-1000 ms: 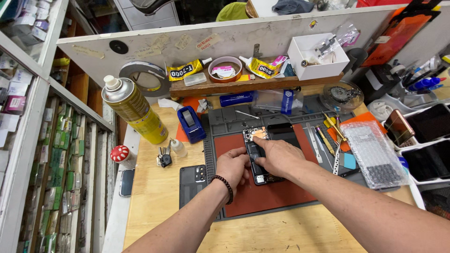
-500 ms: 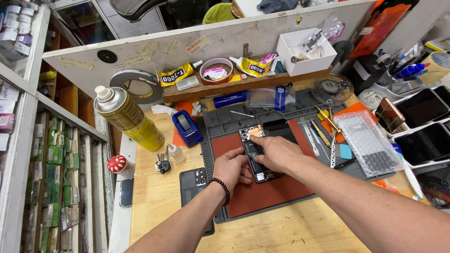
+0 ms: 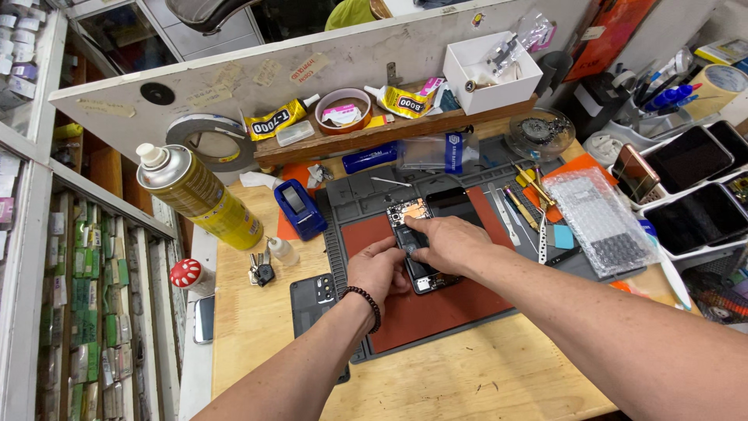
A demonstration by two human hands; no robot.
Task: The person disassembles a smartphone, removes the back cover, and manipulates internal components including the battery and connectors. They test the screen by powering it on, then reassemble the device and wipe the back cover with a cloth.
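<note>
An opened smartphone (image 3: 414, 234) with its inner boards showing lies on a red work mat (image 3: 436, 304). My left hand (image 3: 378, 269), a dark bead bracelet on its wrist, holds the phone's left edge. My right hand (image 3: 444, 242) lies across the phone, fingers pressed on its inside near the top. A black phone back cover (image 3: 312, 300) lies left of the mat, beside my left hand.
A yellow spray can (image 3: 202, 199) stands at the left. A blue box (image 3: 298, 206), a small dropper bottle (image 3: 282, 249) and keys (image 3: 261, 269) lie near it. Tweezers and tools (image 3: 526, 199) and bubble wrap (image 3: 596, 218) sit right. Glue tubes (image 3: 276, 121) rest on a wooden shelf.
The view has shifted slightly. Both hands stay on the opened phone, with the right hand's fingers moved a little over its upper part.
</note>
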